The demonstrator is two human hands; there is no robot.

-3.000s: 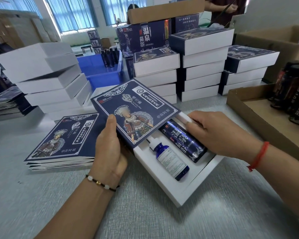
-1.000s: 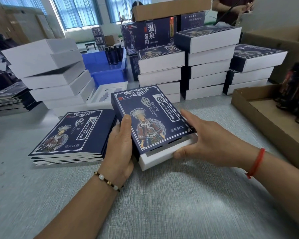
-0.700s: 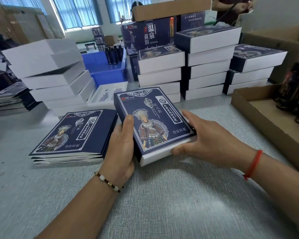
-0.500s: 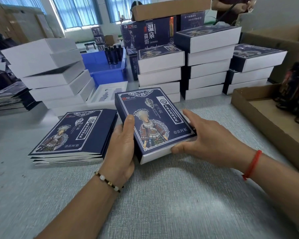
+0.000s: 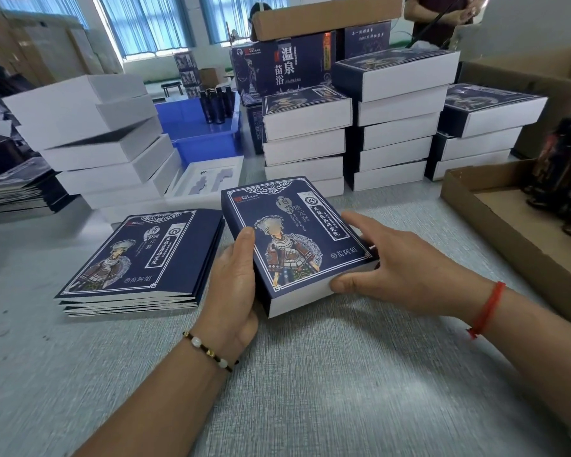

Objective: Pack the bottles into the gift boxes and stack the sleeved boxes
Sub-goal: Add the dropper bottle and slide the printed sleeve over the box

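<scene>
sleeved box [image 5: 297, 239] on table [image 5: 310, 390] centre | flat sleeves [image 5: 139, 258] left | stacks [image 5: 393, 120] behind | tray [image 5: 508, 225] right, seemingly holding bottles [image 5: 564, 179]

sleeved box [image 5: 297, 239]: navy w/ white border, scroll trim, costumed figure print, white end | flat sleeves [image 5: 139, 258]: same navy print | tabletop [image 5: 310, 390]: pale grey, fine weave | stacked boxes [image 5: 396, 127]: white sides, navy tops | bin [image 5: 205, 133]: blue | tray [image 5: 495, 219]: brown cardboard | wrists: red string R, beaded black cord L

daylit windows [image 5: 152, 24] with blue curtains stand behind a grey textured table [image 5: 310, 390].
</scene>
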